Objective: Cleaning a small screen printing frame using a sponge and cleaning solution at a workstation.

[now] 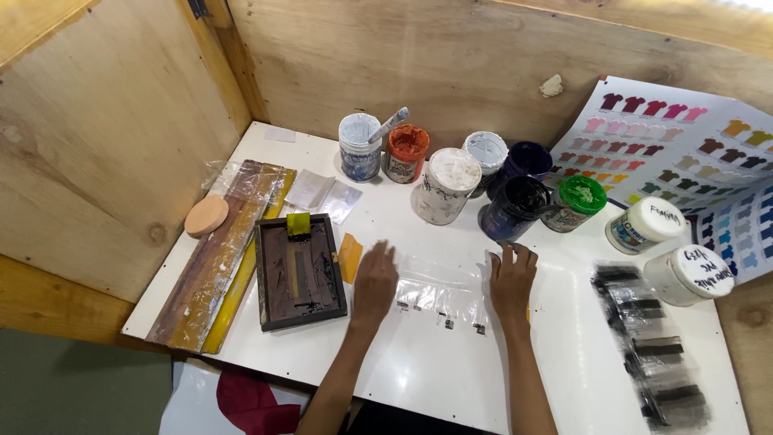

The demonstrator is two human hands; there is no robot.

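A clear plastic sheet (441, 292) with small dark printed marks lies on the white table (451, 379). My left hand (375, 283) rests flat on its left edge, fingers together and pointing away. On the sheet's right edge my right hand (511, 279) presses down flat. Neither hand grips anything. Left of my left hand lies a small dark framed printing screen (299, 272) with a yellow tab at its top, and a yellow card (349, 257) lies between screen and hand.
Several paint jars (451, 184) stand along the back, one with a stick in it. Two white-lidded tubs (688, 274) sit at the right, near a row of black prints (651, 354). Long stained wooden squeegees (216, 254) lie at left. A colour chart (684, 161) leans on the wall.
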